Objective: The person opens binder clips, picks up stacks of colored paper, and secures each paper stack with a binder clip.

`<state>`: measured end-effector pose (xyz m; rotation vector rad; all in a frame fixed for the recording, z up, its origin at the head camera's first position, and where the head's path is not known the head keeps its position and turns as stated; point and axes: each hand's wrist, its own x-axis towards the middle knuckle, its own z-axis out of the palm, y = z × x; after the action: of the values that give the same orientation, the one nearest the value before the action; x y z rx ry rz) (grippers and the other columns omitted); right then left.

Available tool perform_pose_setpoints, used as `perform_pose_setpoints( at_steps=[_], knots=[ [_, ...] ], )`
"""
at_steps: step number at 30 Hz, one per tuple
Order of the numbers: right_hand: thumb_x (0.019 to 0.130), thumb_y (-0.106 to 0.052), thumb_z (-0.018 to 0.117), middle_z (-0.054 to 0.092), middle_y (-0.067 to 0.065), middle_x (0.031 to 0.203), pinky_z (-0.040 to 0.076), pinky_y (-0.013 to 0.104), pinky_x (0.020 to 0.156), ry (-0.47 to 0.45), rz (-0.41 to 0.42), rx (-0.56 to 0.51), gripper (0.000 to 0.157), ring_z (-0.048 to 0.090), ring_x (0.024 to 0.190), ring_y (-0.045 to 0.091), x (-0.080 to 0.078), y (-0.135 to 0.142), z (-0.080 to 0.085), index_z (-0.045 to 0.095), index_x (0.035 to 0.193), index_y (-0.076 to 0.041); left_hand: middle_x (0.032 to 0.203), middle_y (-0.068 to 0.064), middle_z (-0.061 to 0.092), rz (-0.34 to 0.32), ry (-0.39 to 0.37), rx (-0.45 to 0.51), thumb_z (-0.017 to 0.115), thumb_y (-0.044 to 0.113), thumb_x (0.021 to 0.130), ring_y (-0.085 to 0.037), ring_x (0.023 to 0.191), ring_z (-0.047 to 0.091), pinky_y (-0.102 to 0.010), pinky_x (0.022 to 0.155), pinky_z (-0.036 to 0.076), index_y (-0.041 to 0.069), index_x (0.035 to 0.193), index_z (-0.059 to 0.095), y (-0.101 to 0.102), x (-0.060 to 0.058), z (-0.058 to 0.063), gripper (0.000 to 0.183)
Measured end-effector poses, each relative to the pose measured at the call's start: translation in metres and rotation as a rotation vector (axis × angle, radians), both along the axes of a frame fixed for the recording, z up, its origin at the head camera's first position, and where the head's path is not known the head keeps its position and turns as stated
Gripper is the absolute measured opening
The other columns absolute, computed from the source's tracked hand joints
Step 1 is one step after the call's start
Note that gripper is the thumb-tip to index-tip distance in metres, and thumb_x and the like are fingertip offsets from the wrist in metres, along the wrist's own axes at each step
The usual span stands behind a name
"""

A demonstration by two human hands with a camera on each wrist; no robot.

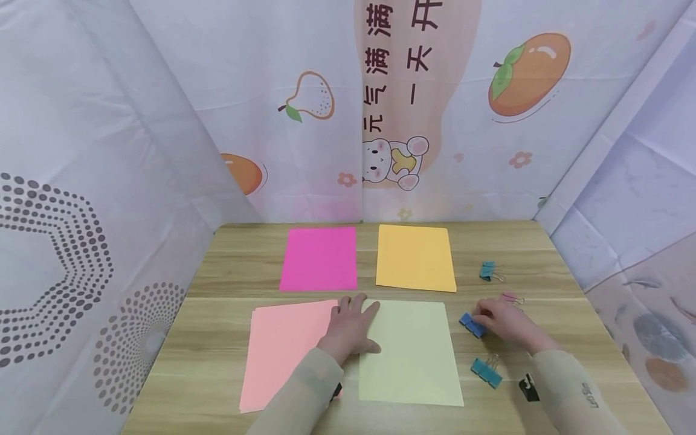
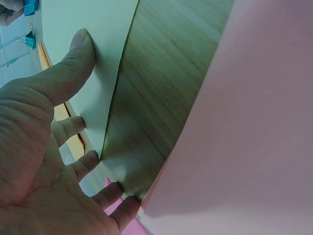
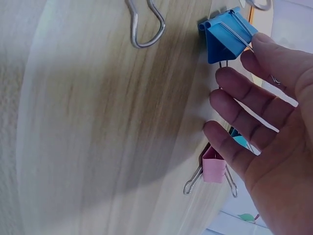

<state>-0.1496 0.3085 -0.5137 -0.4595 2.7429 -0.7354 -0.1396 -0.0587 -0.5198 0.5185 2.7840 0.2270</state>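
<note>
My left hand (image 1: 350, 329) lies with fingers spread across the gap between a light pink paper stack (image 1: 277, 350) and a pale green sheet (image 1: 410, 356). Its thumb rests over the green sheet's edge, seen closer in the left wrist view. On the right, my right hand (image 1: 504, 320) pinches a blue binder clip (image 1: 470, 325) by its wire handle between thumb and index finger. The other fingers of that hand extend near the tabletop. Beside it are a pink binder clip (image 3: 214, 169) and a teal binder clip (image 1: 486, 372).
A magenta sheet (image 1: 319, 260) and an orange sheet (image 1: 415, 258) lie along the back of the wooden table (image 1: 239, 260). Another teal clip (image 1: 487, 270) sits at the back right. A black clip (image 1: 527, 388) is by the right sleeve. Patterned curtains (image 1: 304, 163) enclose the table.
</note>
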Motion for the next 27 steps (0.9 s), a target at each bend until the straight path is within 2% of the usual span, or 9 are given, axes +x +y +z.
perform_pose_setpoints(
  at_steps=[7,12,16,21,25,27],
  knots=[
    [0.097,-0.015,0.069,0.061,-0.010,0.081,0.047,0.025,0.066,0.011,0.004,-0.053,0.008,0.050,0.072,0.004,0.000,0.003,-0.001,0.069,0.090,-0.018,0.160,-0.010,0.030,0.006,-0.031,0.015,0.086,0.054,0.076,-0.044,0.143,0.030,-0.057,0.109,0.035,0.027,0.157,0.041,0.000,-0.002,-0.004,0.096],
    [0.097,-0.016,0.070,0.062,-0.010,0.081,0.047,0.025,0.066,0.028,0.013,-0.080,0.007,0.050,0.073,0.003,0.000,0.006,-0.001,0.071,0.090,-0.019,0.159,-0.009,0.031,0.004,-0.031,0.009,0.086,0.055,0.077,-0.043,0.142,0.030,-0.056,0.108,0.035,0.027,0.156,0.042,0.000,-0.002,-0.001,0.095],
    [0.095,-0.015,0.072,0.063,-0.011,0.085,0.048,0.026,0.070,0.086,0.016,-0.070,0.007,0.052,0.078,0.003,0.001,0.007,-0.001,0.072,0.089,-0.020,0.158,-0.009,0.033,-0.002,-0.017,0.009,0.086,0.055,0.076,-0.042,0.142,0.032,-0.055,0.107,0.036,0.026,0.155,0.044,0.000,0.000,0.002,0.094],
    [0.091,-0.014,0.076,0.068,-0.003,0.097,0.050,0.035,0.081,0.153,0.005,-0.066,0.012,0.059,0.092,0.015,0.003,0.009,-0.003,0.073,0.084,-0.022,0.158,-0.009,0.033,-0.002,-0.020,0.012,0.085,0.055,0.077,-0.042,0.141,0.032,-0.056,0.107,0.036,0.026,0.155,0.043,-0.001,0.002,0.002,0.094],
    [0.092,-0.015,0.076,0.070,0.005,0.108,0.048,0.043,0.091,0.150,-0.025,-0.080,0.012,0.062,0.103,0.027,0.004,0.010,-0.004,0.074,0.083,-0.023,0.158,-0.009,0.033,0.000,-0.024,0.019,0.086,0.054,0.077,-0.042,0.141,0.031,-0.055,0.107,0.036,0.026,0.156,0.043,-0.001,0.001,0.001,0.094],
    [0.093,-0.017,0.076,0.071,0.005,0.110,0.050,0.041,0.090,0.126,-0.045,-0.100,0.011,0.061,0.105,0.028,0.005,0.011,-0.004,0.075,0.084,-0.023,0.158,-0.009,0.033,0.001,-0.025,0.024,0.086,0.054,0.077,-0.042,0.141,0.031,-0.055,0.107,0.035,0.026,0.156,0.043,-0.001,0.001,0.001,0.093]
  ],
)
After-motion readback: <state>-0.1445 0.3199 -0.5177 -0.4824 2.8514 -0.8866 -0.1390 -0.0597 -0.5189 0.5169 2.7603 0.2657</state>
